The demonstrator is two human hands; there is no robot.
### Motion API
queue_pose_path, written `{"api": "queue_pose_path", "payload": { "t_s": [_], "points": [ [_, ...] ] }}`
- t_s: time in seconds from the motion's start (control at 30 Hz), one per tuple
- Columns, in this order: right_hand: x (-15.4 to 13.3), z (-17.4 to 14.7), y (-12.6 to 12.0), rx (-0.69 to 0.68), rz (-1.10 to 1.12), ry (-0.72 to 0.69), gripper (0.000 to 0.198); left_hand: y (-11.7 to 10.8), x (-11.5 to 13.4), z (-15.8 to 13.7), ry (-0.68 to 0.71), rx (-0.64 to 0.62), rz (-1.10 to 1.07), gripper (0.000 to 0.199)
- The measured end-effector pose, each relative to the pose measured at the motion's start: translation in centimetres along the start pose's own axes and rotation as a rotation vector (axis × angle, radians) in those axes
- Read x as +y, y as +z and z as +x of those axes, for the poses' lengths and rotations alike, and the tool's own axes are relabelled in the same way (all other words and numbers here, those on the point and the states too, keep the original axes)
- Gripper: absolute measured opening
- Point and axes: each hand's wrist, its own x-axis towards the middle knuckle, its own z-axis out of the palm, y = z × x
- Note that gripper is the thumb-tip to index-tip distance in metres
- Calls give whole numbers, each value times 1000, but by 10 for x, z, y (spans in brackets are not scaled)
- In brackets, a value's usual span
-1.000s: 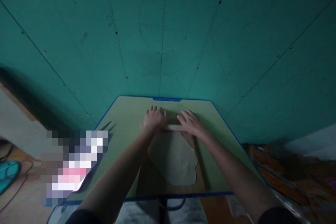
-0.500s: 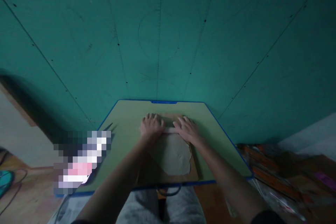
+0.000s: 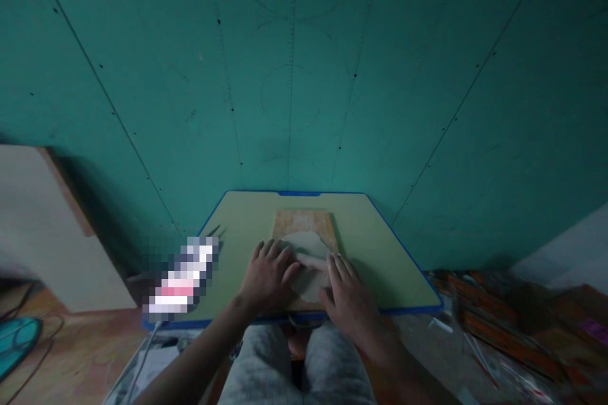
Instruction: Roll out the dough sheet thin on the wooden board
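A pale rolling pin (image 3: 312, 261) lies tilted across a thin, flat sheet of dough or clay (image 3: 304, 242); I cannot tell which. My left hand (image 3: 266, 277) is on the pin's left end, with its fingers over the far side and the thumb on the near side. The right end is under the fingers of my right hand (image 3: 352, 304), whose thumb rests nearer to me. Both hands hide the pin's ends and the sheet's sides. Under the sheet is a wooden board (image 3: 303, 220), its far part bare.
The pale table top (image 3: 380, 266) has a blue rim and stands against a green wall (image 3: 304, 126). A blurred-out device with a cable (image 3: 183, 278) sits at its left edge. White panels lean at left (image 3: 61, 228). Orange-brown clutter (image 3: 503, 310) lies at right.
Both hands and the rolling pin have come back toward me, from the sheet's far edge to its middle. The pin is now slanted. The camera view has tilted and shifted.
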Motion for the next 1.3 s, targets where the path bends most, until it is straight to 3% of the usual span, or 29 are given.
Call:
{"api": "queue_pose_path", "payload": {
  "t_s": [0.1,0.27,0.43,0.53,0.87,1.1,1.2,1.3],
  "points": [
    [-4,-11,0,6,37,-4,61,5,0,-3,3,-3,42,48],
    [5,-6,3,18,138,-4,68,13,5,11,27,-46,89,83],
    [29,14,9,-75,258,47,72,10,8,40,2,-140,82,85],
    [44,25,17,-39,255,44,65,11,8,55,8,-193,48,86],
    [94,71,42,-60,204,97,62,31,3,102,-21,-227,-60,93],
    [110,88,48,-85,290,96,67,32,11,117,-146,-232,-83,69],
    [106,80,45,-65,290,97,66,28,13,109,-129,-182,-60,52],
    [99,67,41,-92,261,90,62,25,17,92,-108,-143,-48,47]
  ]
}}
